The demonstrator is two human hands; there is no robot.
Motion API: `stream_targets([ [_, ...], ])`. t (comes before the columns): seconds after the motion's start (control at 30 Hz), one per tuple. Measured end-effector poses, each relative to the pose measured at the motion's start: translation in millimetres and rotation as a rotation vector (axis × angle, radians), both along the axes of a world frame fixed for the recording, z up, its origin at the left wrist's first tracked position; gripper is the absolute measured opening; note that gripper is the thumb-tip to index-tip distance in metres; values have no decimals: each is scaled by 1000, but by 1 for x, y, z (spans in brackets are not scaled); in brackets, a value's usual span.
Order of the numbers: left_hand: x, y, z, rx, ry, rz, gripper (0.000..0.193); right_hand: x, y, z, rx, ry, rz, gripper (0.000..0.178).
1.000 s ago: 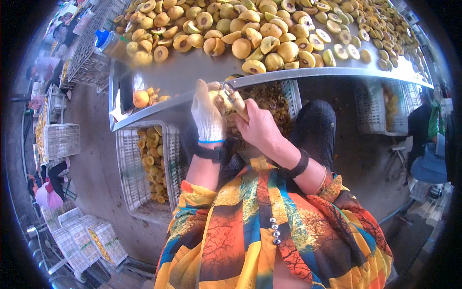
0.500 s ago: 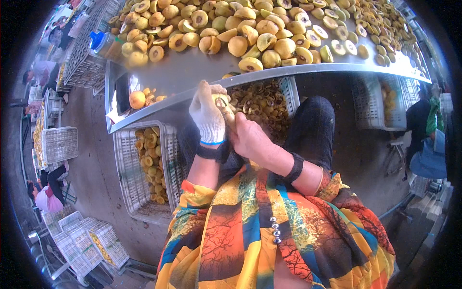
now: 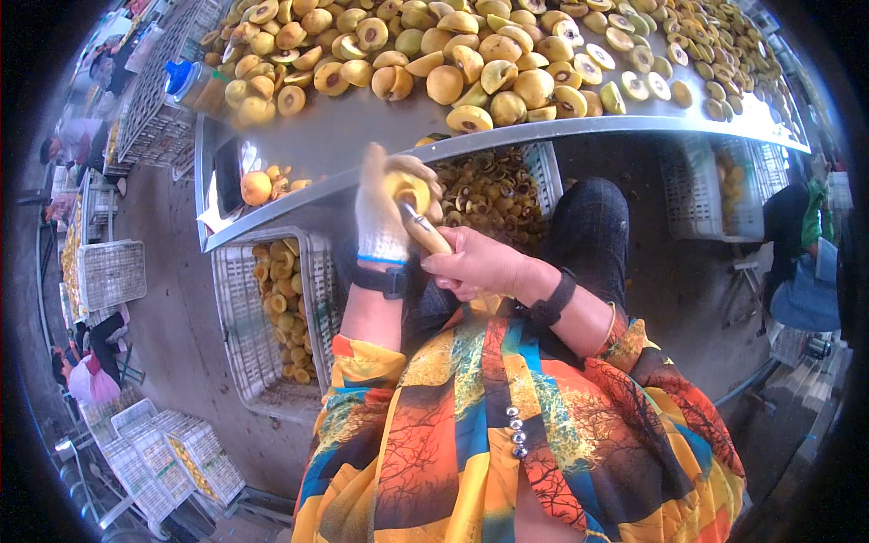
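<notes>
Fruit half (image 3: pixel 409 187) held by gloved left hand (image 3: pixel 382 208) beside table (image 3: pixel 362 127); right hand (image 3: pixel 480 262) grips coring tool (image 3: pixel 427 235) at its face. Coring seems underway; crate (image 3: pixel 237 303) holds hollowed halves (image 3: pixel 288 312), uncored heap (image 3: pixel 444 86) remains.

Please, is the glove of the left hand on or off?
On: the white glove covers the left hand, blue hem at the wrist; that hand holds a yellow fruit piece.

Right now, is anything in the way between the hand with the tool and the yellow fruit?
Nothing visible blocks it. The right hand grips a wooden-handled tool, and only that tool spans the gap; its metal end is at the yellow fruit held in the gloved left hand.
</notes>
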State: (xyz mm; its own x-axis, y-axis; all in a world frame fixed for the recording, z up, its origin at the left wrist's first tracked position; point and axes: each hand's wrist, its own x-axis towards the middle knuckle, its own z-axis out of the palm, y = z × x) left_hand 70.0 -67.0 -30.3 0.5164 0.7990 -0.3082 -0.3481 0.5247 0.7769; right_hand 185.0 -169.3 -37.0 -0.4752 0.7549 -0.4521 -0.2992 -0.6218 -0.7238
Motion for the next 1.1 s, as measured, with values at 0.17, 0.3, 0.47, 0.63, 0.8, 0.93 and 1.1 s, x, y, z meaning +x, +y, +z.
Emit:
stream_targets([
  [0.17,-55,12,14,-50,12,485,43,6,-6,-13,168,46,183,13],
  [0.3,-148,14,23,202,675,598,42,31,-19,-58,557,-434,122,28],
  [0.47,-163,21,37,741,1866,308,45,49,-32,-133,863,-735,-218,36],
  [0.63,-15,40,23,1227,1431,165,45,57,-20,-83,614,-648,-447,32],
  [0.8,107,57,-26,1059,1382,-255,58,69,-16,-13,190,-1141,-450,33],
  [0.93,120,64,-21,956,1301,-195,61,75,-23,-18,165,-1209,-467,28],
  [1.1,94,48,8,691,922,123,37,66,-5,-15,386,-1239,-783,33],
])
